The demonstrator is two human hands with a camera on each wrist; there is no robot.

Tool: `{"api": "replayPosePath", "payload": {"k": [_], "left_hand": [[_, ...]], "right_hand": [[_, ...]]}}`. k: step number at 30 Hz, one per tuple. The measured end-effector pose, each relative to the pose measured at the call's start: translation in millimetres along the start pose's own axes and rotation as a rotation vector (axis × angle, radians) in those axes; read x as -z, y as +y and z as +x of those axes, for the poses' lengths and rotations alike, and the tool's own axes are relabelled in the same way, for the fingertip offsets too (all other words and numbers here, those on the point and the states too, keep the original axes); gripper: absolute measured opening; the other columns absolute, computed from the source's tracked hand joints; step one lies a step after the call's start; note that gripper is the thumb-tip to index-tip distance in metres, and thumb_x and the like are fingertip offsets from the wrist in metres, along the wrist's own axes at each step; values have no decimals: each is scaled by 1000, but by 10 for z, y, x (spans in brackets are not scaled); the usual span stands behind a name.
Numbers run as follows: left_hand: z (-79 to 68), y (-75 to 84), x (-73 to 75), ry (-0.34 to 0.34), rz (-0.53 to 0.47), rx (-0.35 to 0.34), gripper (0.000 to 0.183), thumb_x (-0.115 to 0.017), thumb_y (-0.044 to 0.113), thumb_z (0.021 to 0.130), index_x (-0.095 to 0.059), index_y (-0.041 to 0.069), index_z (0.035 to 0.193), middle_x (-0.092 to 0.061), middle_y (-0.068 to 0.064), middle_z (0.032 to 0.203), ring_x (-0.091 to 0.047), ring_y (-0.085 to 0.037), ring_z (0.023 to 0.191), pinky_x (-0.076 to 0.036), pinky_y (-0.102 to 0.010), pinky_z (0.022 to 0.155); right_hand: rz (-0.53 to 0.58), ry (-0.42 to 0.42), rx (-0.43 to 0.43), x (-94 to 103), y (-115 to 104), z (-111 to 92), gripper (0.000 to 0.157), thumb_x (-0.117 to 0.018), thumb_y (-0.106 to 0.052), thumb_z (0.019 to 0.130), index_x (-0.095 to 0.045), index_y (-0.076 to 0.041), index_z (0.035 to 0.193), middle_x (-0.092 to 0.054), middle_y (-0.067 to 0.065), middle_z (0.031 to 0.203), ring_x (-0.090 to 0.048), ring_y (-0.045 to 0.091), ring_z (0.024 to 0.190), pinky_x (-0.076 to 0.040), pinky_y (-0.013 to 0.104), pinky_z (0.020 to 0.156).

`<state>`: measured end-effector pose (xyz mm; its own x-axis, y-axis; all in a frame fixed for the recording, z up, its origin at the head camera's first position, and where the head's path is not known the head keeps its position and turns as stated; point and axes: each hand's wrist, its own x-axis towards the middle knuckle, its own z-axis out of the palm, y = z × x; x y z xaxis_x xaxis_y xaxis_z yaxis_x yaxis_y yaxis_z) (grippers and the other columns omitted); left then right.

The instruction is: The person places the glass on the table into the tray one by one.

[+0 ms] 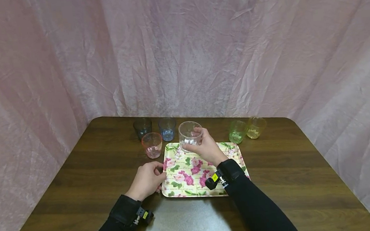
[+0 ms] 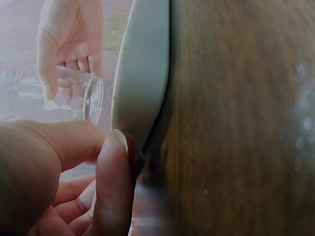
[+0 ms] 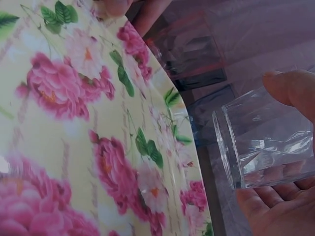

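Observation:
My right hand (image 1: 208, 149) holds a clear glass (image 1: 186, 135) upright by its side, over the far edge of a floral tray (image 1: 182, 166). In the right wrist view, thumb and fingers wrap the clear glass (image 3: 266, 137), and its thick base faces the tray (image 3: 83, 128). At the left edge of the tray, my left hand (image 1: 146, 180) pinches the rim between thumb and finger. The left wrist view shows those fingertips (image 2: 115, 157) at the corner of the tray's pale outer wall (image 2: 142, 64).
Left of the clear glass stand a dark glass (image 1: 142, 128), a blue glass (image 1: 167, 129) and a pink glass (image 1: 152, 146) near the tray's corner. To the right are a green glass (image 1: 237, 132) and a yellow glass (image 1: 256, 127). A pink curtain (image 1: 180, 50) hangs behind the wooden table (image 1: 290, 165).

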<state>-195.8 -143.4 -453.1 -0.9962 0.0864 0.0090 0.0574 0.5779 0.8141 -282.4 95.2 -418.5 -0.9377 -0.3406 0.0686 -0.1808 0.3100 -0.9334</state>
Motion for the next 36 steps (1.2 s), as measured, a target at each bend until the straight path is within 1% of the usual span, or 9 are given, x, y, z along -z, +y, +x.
{"api": "replayPosePath", "payload": {"k": [5,10,14,18,23,27,30,36], "left_hand": [[-6,3,-5,0,3,13,28,-71,5,88,-66,0,116,-58,-4,62,-57,-14,41,-50,-29,38],[-16,14,0,-4,4,21,28,-71,5,89,-66,0,116,-58,-4,63,-57,-14,41,-50,-29,38],[-14,12,-4,-1,3,20,29,-71,5,88,-66,0,116,-57,-4,63,-57,-14,41,-50,-29,38],[-10,14,-8,-2,0,21,29,-71,5,89,-65,0,117,-57,-4,63,-57,-14,41,-50,-28,37],[-9,20,-9,-6,-3,16,29,-71,5,89,-65,0,117,-58,-3,63,-57,-14,41,-49,-29,37],[-11,17,-8,-7,-2,9,28,-70,5,89,-65,0,117,-57,-3,62,-57,-14,41,-49,-29,37],[-15,16,-6,-7,-1,8,28,-70,5,89,-65,0,117,-57,-3,62,-57,-14,41,-49,-28,37],[-16,14,2,-9,-5,14,28,-70,5,90,-65,0,117,-57,-3,62,-57,-15,41,-48,-28,37]], "right_hand": [[9,-15,-1,-56,1,19,84,-75,-34,91,-23,-13,153,-39,5,141,-41,17,121,-41,43,99],[-2,-7,-7,-100,16,39,86,-77,-36,88,-25,-13,152,-40,4,139,-42,16,118,-42,43,98],[3,-5,-10,-145,37,52,85,-79,-34,87,-27,-11,150,-41,5,136,-43,20,118,-42,45,99],[19,-10,-17,-192,53,51,85,-80,-32,86,-27,-11,150,-41,7,137,-43,23,119,-43,46,99],[25,-11,-32,-243,70,54,87,-81,-36,84,-28,-13,149,-41,5,137,-41,22,121,-41,47,100],[29,-15,-34,-286,86,59,88,-82,-36,83,-28,-13,148,-40,6,137,-40,23,122,-41,47,100],[15,-10,-41,-322,98,60,88,-83,-35,83,-28,-12,147,-40,7,137,-41,23,120,-42,46,99],[-12,-5,-45,-388,117,68,87,-83,-32,83,-29,-7,146,-41,12,139,-41,25,123,-41,45,101]]}}
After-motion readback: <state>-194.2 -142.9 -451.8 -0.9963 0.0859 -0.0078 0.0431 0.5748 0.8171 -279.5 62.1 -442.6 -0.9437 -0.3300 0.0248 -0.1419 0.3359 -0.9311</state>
